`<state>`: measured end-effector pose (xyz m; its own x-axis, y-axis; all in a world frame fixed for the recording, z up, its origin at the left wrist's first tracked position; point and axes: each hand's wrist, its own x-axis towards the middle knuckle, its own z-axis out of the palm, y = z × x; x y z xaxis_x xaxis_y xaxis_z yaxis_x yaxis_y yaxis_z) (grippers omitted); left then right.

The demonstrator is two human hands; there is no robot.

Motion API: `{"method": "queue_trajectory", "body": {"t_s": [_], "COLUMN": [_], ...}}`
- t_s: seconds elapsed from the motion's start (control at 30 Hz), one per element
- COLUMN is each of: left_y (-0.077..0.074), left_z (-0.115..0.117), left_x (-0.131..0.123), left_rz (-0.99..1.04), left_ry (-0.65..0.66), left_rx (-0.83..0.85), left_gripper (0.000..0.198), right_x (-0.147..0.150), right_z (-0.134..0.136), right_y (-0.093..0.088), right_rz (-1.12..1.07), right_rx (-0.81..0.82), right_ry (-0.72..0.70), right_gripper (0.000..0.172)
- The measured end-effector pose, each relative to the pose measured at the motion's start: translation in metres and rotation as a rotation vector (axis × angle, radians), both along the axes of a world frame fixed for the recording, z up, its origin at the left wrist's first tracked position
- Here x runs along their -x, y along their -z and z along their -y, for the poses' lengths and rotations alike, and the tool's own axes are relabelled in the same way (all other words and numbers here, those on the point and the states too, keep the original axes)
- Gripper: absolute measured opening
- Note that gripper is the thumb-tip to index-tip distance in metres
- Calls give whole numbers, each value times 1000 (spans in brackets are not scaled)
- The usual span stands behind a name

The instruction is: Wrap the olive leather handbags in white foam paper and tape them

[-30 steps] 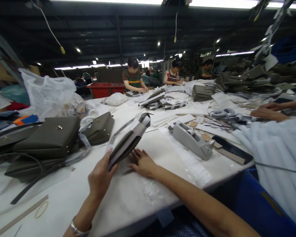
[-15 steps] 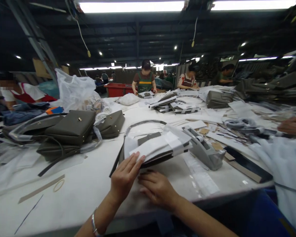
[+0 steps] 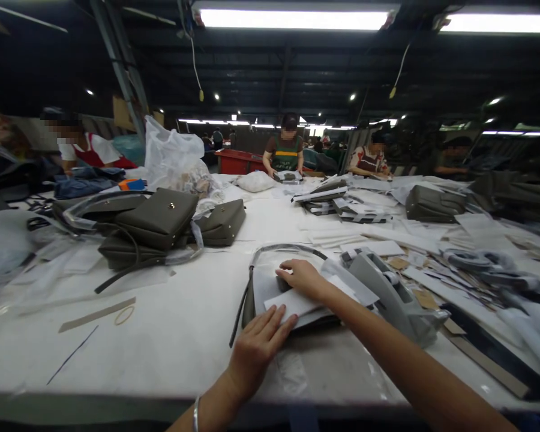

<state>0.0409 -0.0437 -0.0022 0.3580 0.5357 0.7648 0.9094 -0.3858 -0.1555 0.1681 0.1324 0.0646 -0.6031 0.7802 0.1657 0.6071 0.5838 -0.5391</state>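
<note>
A dark olive handbag point(image 3: 247, 306) lies on the table in front of me, partly wrapped in white paper point(image 3: 292, 303). Its strap point(image 3: 292, 247), sleeved in clear plastic, arches behind it. My left hand point(image 3: 263, 345) rests flat on the paper at the near left edge, fingers stretched out. Across the top of the bag reaches my right hand point(image 3: 303, 280), its thumb and fingers apart beside a dark grey piece point(image 3: 282, 283) that it partly covers. A grey tape dispenser point(image 3: 387, 300) stands just right of the bag.
More olive handbags point(image 3: 157, 222) are piled at the left. Paper-wrapped bags point(image 3: 342, 204) lie farther back. Cardboard and paper scraps point(image 3: 425, 279) cover the right side. A brown strip point(image 3: 96, 315) and a rubber band point(image 3: 123, 315) lie at left. Co-workers sit beyond the table.
My right hand has gone from below the bag's near edge to over its top. The bag has been laid flatter. My left hand stays on the paper; the whole view has shifted.
</note>
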Motion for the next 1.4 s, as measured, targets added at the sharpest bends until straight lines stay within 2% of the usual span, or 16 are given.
{"method": "queue_trajectory", "body": {"t_s": [0.13, 0.27, 0.43, 0.67, 0.83, 0.97, 1.1, 1.23, 1.4], "left_y": [2, 2, 1, 0, 1, 1, 1, 0, 0], "left_z": [1, 0, -1, 0, 1, 1, 2, 2, 2], "left_x": [-2, -1, -1, -2, -3, -5, -6, -7, -7], "left_rz": [21, 31, 53, 57, 69, 78, 93, 131, 156], "left_ry": [-17, -29, -25, -24, -49, -54, -55, -37, -26], "left_rx": [-7, -22, -14, 4, 20, 37, 88, 73, 90], "left_gripper": [41, 40, 41, 41, 41, 41, 42, 41, 37], "right_x": [44, 67, 63, 45, 40, 32, 14, -9, -24], "right_z": [-44, -60, -61, -49, -33, -12, 17, 43, 62], "right_y": [14, 30, 37, 20, 13, 10, 3, -3, -5], "right_rz": [102, 67, -97, -334, -426, -464, -411, -299, -306], "right_rx": [173, 320, 490, 672, 684, 605, 467, 352, 302], "right_ry": [-12, 24, 23, -130, -203, -239, -292, -307, -278], "right_gripper": [34, 34, 33, 50, 50, 42, 24, 4, 8]}}
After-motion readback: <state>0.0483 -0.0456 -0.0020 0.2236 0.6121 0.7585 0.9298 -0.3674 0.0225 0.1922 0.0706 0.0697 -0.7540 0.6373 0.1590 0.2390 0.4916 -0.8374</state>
